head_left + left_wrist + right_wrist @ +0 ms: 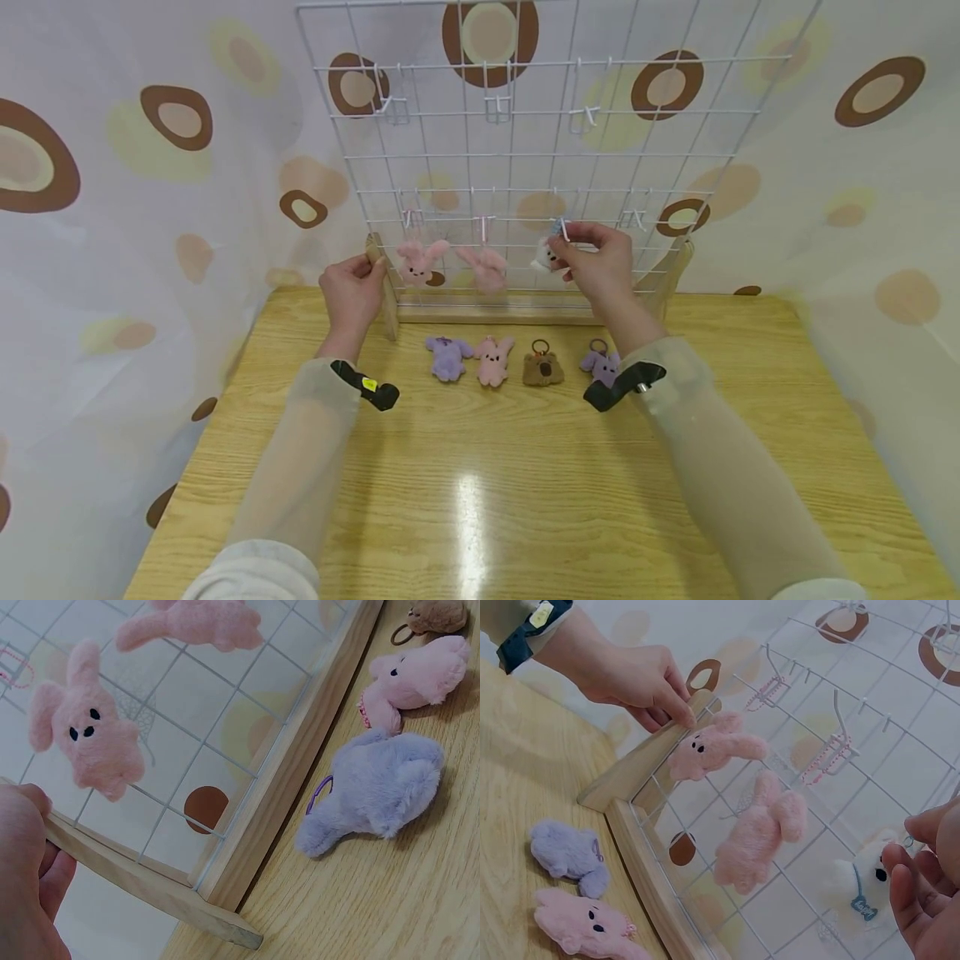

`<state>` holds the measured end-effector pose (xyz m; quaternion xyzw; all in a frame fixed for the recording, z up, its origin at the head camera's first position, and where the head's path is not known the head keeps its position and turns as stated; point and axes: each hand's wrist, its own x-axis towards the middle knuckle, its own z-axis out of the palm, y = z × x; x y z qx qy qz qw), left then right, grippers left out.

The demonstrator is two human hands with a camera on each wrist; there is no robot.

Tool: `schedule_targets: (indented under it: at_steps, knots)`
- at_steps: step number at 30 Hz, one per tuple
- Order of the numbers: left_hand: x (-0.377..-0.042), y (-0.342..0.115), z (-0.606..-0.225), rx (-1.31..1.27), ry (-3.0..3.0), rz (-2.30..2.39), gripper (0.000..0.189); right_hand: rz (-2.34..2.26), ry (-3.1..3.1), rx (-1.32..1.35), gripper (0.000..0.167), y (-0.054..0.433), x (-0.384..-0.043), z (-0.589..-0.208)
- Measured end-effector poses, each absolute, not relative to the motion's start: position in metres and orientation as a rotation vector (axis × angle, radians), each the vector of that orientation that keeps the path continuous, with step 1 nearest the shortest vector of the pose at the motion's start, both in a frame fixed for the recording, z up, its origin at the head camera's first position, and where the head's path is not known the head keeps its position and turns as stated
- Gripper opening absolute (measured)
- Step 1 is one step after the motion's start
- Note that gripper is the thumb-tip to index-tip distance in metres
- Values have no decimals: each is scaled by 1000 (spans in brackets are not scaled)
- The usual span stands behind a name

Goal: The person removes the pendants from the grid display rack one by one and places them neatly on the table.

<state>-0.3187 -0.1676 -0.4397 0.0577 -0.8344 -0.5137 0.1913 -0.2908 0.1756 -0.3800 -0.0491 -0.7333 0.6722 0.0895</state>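
Observation:
A white wire grid rack [528,156] stands in a wooden base on the table. My left hand [352,296] grips the top of the base's left wooden side piece [161,885]. With thumb and fingers, my right hand [603,262] holds a white plush keychain [845,887] up against the grid, by a hook [564,230] in the lower row. A blue tag hangs at the plush's neck, and its blue chain [557,227] is at the hook; whether it is fully over it I cannot tell. To its left hang two pink plush keychains, one facing forward [94,739], the other turned away [754,840].
On the table [405,483], before the rack, lie a purple plush [447,360], a pink plush [492,362], a brown plush [543,369] and another purple plush [600,365] partly behind my right wrist strap. Bare hooks [497,107] line the upper row; another hook [633,218] sits lower right.

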Motion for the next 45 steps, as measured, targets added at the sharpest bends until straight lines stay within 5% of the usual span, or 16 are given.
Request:
schedule_targets:
  at_steps: [45]
  knots:
    - [-320,-166,-443,143,-2318,-1409,24,1971,-2244,-27,19,182,-280,-373]
